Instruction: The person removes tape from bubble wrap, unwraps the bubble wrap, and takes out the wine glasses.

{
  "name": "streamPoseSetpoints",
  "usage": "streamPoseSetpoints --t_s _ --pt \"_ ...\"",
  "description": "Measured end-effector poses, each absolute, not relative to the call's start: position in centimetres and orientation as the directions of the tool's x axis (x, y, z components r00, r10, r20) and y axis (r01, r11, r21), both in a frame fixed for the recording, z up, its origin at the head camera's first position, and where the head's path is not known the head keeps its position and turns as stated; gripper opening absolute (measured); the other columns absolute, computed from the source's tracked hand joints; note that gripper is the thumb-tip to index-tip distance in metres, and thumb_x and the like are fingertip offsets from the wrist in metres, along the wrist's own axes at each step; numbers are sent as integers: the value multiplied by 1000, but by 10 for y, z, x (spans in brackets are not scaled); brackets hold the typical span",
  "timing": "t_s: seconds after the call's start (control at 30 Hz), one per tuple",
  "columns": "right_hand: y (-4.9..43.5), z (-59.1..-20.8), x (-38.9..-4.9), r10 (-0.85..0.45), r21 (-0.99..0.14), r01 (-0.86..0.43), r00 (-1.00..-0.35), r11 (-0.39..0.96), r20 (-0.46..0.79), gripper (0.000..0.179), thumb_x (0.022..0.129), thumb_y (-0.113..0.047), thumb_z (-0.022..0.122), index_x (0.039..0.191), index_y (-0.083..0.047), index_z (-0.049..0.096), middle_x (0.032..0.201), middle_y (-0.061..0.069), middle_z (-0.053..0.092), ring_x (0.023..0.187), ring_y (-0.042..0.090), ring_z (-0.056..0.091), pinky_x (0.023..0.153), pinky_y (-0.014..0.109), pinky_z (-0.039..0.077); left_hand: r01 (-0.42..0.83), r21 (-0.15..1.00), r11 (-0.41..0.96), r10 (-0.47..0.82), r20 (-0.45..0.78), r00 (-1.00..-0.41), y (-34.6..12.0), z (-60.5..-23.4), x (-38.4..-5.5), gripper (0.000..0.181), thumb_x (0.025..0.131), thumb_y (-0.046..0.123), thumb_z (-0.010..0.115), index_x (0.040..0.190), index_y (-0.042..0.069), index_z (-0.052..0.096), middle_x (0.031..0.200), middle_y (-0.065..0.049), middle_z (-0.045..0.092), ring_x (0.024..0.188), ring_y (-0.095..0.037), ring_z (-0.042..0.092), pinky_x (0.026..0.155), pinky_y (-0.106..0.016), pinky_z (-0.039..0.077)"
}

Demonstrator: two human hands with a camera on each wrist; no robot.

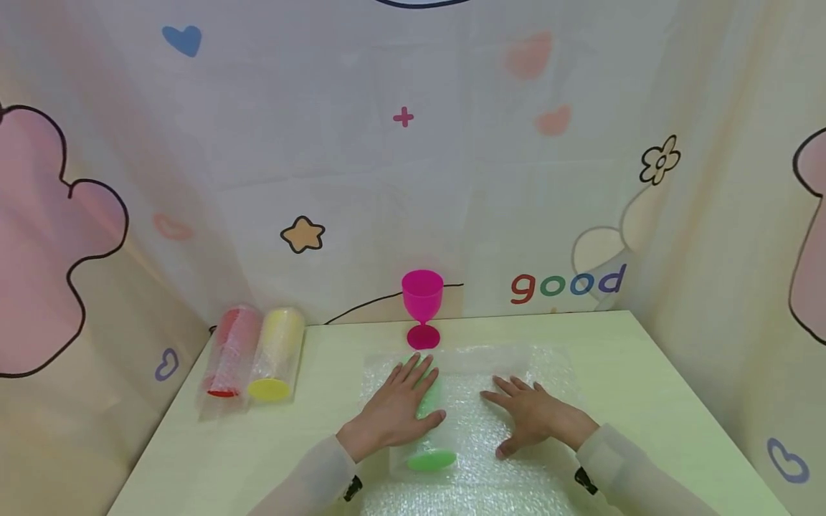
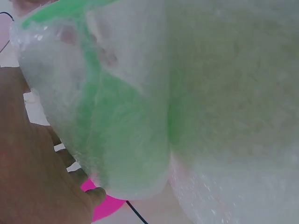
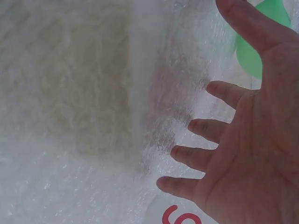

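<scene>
A green plastic goblet lies on its side on a sheet of bubble wrap, its round foot pointing toward me. One layer of the wrap covers the cup part, and the green shows through it in the left wrist view. My left hand rests over the wrapped goblet with fingers spread and straight. To the right, my right hand is spread palm down over the bubble wrap, fingertips right at its surface. In the right wrist view its palm holds nothing.
A pink goblet stands upright at the table's back edge, just beyond the wrap. At the back left lie a red goblet and a yellow goblet, both rolled in bubble wrap. A printed curtain hangs behind the table.
</scene>
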State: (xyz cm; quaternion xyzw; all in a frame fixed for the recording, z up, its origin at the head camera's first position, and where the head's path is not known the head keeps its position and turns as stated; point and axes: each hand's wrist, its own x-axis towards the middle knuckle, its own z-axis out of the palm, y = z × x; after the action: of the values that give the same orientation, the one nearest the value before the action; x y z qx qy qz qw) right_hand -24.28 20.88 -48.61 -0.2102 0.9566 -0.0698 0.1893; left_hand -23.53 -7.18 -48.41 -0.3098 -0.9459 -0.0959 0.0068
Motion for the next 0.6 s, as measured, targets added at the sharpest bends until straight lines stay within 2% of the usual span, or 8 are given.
streamPoseSetpoints --t_s 0.17,0.4,0.6 --pt "210 -487 -243 -454 -236 -394 -832 888 -319 103 65 -58 83 151 -24 37 164 12 21 149 45 19 111 67 30 593 205 778 589 90 -803 -87 -486 -233 74 98 60 38 157 16 25 167 -1 9 155 -26 4 125 -46 16" --pt "211 -486 -242 -454 -238 -394 -832 888 -319 103 66 -58 83 152 -25 37 164 13 21 149 46 18 111 67 31 594 266 759 586 118 -802 -107 -486 -231 76 98 60 42 157 16 24 167 0 9 155 -26 5 123 -45 24" --pt "211 -486 -241 -458 -257 -390 -830 884 -318 102 66 -55 84 151 -23 37 163 15 22 149 47 17 110 69 30 599 268 755 577 163 -800 -108 -484 -231 73 98 58 44 155 14 31 166 -4 18 154 -29 14 121 -54 22"
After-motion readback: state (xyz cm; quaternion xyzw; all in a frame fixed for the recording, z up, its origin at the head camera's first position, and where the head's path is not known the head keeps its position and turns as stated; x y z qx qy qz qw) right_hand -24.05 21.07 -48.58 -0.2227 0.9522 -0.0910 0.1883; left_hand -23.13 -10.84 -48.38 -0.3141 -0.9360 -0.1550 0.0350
